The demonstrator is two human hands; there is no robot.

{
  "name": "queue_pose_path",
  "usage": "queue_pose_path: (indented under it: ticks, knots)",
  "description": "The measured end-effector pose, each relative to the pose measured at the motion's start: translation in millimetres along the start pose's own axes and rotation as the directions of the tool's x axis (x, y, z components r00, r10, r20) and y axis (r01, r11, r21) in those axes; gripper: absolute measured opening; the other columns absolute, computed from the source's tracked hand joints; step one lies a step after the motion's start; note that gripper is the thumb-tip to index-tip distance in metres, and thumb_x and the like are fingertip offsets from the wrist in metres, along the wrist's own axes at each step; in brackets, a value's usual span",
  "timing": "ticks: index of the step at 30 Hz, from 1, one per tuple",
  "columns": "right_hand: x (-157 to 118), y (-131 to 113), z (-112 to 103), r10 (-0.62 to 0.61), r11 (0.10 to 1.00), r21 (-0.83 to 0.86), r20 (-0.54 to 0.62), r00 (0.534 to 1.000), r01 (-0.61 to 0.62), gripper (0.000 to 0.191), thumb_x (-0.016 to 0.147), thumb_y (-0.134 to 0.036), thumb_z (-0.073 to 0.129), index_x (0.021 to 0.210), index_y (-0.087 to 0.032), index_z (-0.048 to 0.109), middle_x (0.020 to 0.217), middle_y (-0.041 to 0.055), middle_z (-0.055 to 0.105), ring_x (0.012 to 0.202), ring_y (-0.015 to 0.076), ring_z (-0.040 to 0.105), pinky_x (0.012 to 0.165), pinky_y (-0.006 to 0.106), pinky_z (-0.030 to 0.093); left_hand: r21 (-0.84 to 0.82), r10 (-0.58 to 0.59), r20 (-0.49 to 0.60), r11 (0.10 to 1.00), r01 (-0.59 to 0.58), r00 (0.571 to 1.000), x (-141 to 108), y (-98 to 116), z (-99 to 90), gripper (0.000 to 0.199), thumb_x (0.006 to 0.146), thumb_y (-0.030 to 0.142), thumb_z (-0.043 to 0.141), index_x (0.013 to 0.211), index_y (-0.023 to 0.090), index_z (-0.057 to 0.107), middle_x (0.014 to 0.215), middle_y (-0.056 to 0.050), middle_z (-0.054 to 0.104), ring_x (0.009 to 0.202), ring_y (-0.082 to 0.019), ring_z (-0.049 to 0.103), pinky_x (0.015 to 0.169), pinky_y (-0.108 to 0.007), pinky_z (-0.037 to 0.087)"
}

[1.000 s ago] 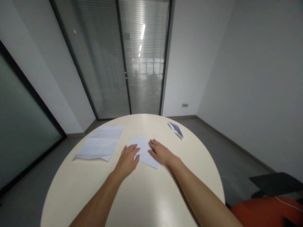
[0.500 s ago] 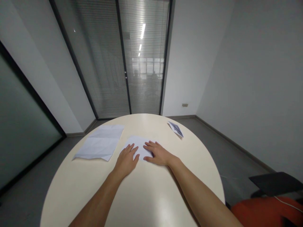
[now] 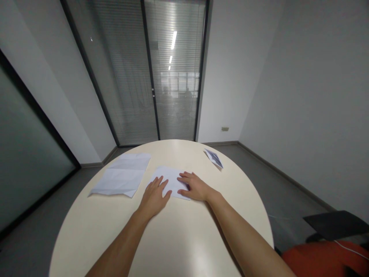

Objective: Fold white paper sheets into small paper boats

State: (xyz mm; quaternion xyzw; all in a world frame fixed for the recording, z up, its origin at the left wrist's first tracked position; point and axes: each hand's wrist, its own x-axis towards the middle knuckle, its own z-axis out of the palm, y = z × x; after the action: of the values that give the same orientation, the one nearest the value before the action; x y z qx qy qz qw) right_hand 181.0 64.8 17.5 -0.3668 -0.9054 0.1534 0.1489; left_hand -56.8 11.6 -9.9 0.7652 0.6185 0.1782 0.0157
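Observation:
A white sheet of paper (image 3: 170, 181) lies flat in the middle of the round cream table (image 3: 173, 238), partly hidden under both hands. My left hand (image 3: 155, 195) rests on its left part, palm down, fingers spread. On its right part lies my right hand (image 3: 194, 187), also palm down with the fingers apart. Further left is a larger creased white sheet (image 3: 122, 174) with a slightly raised near corner. A small folded paper with a dark printed picture (image 3: 214, 158) sits near the table's far right edge.
An orange chair seat (image 3: 325, 257) with a black armrest (image 3: 337, 224) stands at the lower right, beside the table. Beyond the far edge are glass panels with blinds (image 3: 175, 96) and a grey wall with a small outlet plate (image 3: 225, 129).
My right hand has shifted slightly to the right, and more of the middle sheet shows between the hands. My left hand has hardly moved.

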Motion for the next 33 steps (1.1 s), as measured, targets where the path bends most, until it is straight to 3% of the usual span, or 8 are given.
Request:
queue_pose_path:
  ticks: [5,10,14,19,25,29,33]
  knots:
    - [1.2,-6.3,1.1,-0.051,0.998,0.032,0.050,0.997,0.049,0.087,0.081,-0.069,0.070,0.149,-0.018,0.053,0.159,0.0206,0.042,0.149,0.0397,0.036,0.122,0.058,0.026,0.037,0.002,-0.033,0.999,-0.001,0.999,1.7,0.4,2.0,0.050,0.098,0.043,0.051,0.141,0.018,0.061,0.155,-0.015,0.051,0.146,-0.034,0.044,0.119,-0.051,0.037]
    - [0.8,-0.9,1.1,-0.062,0.996,0.062,0.064,0.996,0.058,0.087,0.080,-0.069,0.072,0.149,-0.018,0.055,0.159,0.0195,0.042,0.149,0.0384,0.036,0.122,0.055,0.027,0.007,0.012,-0.023,1.000,-0.011,1.000,1.6,-0.8,0.5,0.049,0.099,0.040,0.050,0.141,0.017,0.061,0.155,-0.015,0.051,0.147,-0.034,0.042,0.119,-0.053,0.036]
    - [-0.6,1.9,0.3,-0.058,0.996,0.075,0.061,0.996,0.054,0.085,0.081,-0.067,0.071,0.150,-0.020,0.053,0.159,0.0180,0.042,0.149,0.0372,0.036,0.122,0.055,0.026,-0.081,0.082,0.069,0.994,-0.076,0.994,-0.9,-0.5,-6.6,0.046,0.098,0.038,0.053,0.142,0.026,0.060,0.158,-0.008,0.049,0.150,-0.036,0.037,0.120,-0.060,0.031]
    - [-1.6,-1.3,-3.4,-0.054,0.997,0.054,0.068,0.996,0.051,0.079,0.085,-0.063,0.070,0.148,-0.018,0.056,0.158,0.0191,0.043,0.148,0.0366,0.039,0.122,0.054,0.027,-0.149,0.124,0.114,0.983,-0.106,0.986,-2.9,1.1,-12.3,0.042,0.097,0.041,0.057,0.137,0.030,0.064,0.158,-0.005,0.049,0.152,-0.036,0.034,0.122,-0.063,0.026]
    - [-0.4,-2.1,-6.7,-0.087,0.991,0.104,0.030,0.996,0.083,0.058,0.087,-0.062,0.068,0.131,-0.023,0.071,0.148,0.0150,0.057,0.141,0.0332,0.050,0.120,0.048,0.033,-0.208,0.107,0.123,0.975,-0.080,0.987,-0.6,1.7,-14.4,0.035,0.098,0.040,0.058,0.128,0.029,0.071,0.153,-0.005,0.055,0.151,-0.033,0.036,0.122,-0.062,0.025]
    - [-0.7,-1.3,-8.0,-0.071,0.989,0.134,0.008,0.997,0.069,0.048,0.087,-0.059,0.069,0.118,-0.024,0.078,0.137,0.0125,0.067,0.133,0.0313,0.058,0.111,0.041,0.044,-0.228,0.087,0.112,0.972,-0.060,0.990,-0.4,2.4,-14.5,0.031,0.097,0.040,0.058,0.121,0.028,0.073,0.150,-0.006,0.058,0.150,-0.033,0.038,0.122,-0.062,0.025]
    - [-0.7,-1.4,-10.6,-0.079,0.986,0.147,0.008,0.997,0.077,0.028,0.088,-0.044,0.068,0.101,-0.024,0.082,0.127,0.0093,0.073,0.121,0.0286,0.066,0.098,0.034,0.050,-0.267,0.065,0.097,0.963,-0.037,0.993,-0.1,3.4,-13.7,0.026,0.095,0.037,0.061,0.115,0.024,0.073,0.148,-0.007,0.060,0.149,-0.033,0.039,0.123,-0.061,0.025]
